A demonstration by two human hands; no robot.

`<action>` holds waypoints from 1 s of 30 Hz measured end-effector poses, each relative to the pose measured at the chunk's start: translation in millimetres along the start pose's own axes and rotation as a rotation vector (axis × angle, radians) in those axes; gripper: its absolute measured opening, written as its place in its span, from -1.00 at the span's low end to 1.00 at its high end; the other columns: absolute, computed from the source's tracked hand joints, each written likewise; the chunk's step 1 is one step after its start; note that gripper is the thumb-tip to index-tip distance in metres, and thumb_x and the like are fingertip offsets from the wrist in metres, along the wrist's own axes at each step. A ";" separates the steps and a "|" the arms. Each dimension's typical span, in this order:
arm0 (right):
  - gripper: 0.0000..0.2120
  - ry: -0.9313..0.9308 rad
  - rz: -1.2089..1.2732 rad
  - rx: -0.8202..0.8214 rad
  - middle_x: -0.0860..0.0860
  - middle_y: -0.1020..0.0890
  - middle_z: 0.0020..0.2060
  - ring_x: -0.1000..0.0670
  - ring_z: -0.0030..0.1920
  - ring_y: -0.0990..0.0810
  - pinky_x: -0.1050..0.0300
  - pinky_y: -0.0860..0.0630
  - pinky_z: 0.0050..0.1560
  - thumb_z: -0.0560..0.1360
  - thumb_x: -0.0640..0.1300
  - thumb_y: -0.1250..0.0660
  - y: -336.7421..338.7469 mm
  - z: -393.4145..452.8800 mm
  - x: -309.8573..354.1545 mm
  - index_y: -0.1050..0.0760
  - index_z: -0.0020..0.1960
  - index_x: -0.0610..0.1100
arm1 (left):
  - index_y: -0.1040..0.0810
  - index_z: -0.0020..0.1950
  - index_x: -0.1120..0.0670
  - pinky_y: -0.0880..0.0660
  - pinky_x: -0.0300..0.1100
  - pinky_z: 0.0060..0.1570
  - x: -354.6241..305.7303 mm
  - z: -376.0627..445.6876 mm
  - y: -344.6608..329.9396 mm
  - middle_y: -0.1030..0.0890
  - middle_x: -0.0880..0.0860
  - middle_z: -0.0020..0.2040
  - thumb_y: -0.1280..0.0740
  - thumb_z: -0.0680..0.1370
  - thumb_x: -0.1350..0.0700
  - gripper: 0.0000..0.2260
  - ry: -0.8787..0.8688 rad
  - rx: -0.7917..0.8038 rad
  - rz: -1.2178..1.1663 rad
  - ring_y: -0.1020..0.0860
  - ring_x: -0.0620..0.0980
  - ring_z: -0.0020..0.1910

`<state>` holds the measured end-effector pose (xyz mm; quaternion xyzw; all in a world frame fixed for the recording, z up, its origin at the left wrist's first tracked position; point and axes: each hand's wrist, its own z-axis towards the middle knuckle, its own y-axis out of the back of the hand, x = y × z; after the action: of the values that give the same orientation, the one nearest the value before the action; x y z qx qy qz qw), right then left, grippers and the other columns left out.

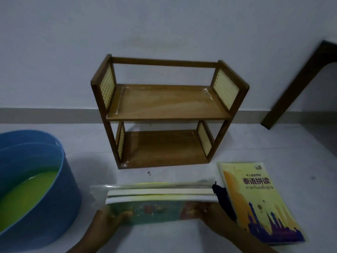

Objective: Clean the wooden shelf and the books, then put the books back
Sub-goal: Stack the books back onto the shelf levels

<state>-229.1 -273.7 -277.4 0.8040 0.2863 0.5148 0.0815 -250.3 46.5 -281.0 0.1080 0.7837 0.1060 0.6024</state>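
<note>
A small two-tier wooden shelf [167,105] with yellow perforated side panels stands empty on the floor against the wall. In front of it I hold a stack of books [156,196] upright on its edge, a teal cover facing me. My left hand [107,220] grips the stack's left end and my right hand [211,214] grips its right end. A yellow book [255,199] with a purple skyline lies flat on the floor to the right. A dark cloth [221,196] shows between the stack and the yellow book.
A blue plastic tub [36,179] holding greenish liquid sits at the left on the pale floor [291,154]. A dark wooden furniture leg [299,83] leans into view at the right by the wall.
</note>
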 end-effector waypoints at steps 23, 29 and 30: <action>-0.66 0.301 -0.012 -0.599 -0.05 -0.60 0.15 -0.07 0.10 -0.59 0.08 -0.49 0.00 0.54 -0.11 -0.33 146.2 68.5 221.2 -0.38 0.29 -0.09 | -0.31 0.30 0.07 -0.53 -0.15 -0.16 -259.8 149.7 32.8 -0.52 0.00 0.06 -0.38 0.47 0.27 -0.54 -0.177 -0.146 0.162 -0.54 0.01 0.05; -0.66 0.286 -0.173 -0.588 -0.04 -0.60 0.14 -0.06 0.10 -0.60 0.10 -0.49 0.01 0.57 0.00 -0.26 145.0 87.5 207.4 -0.39 0.29 -0.10 | -0.35 0.29 0.14 -0.48 -0.24 -0.27 -246.5 156.8 28.8 -0.52 0.01 0.01 -0.37 0.53 0.13 -0.62 -0.233 -0.195 0.324 -0.52 -0.03 -0.08; -0.65 0.303 -0.165 -0.564 -0.01 -0.61 0.13 -0.04 0.11 -0.60 0.10 -0.50 0.03 0.57 0.03 -0.25 145.4 84.7 204.5 -0.38 0.30 -0.08 | -0.37 0.28 0.13 -0.49 -0.24 -0.25 -245.5 154.4 29.1 -0.54 0.00 0.01 -0.38 0.52 0.11 -0.62 -0.287 -0.229 0.366 -0.53 -0.04 -0.09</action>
<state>-37.7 -268.1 -94.4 0.6382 0.2055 0.6792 0.2987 -38.2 6.9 -85.0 0.1929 0.6406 0.2850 0.6865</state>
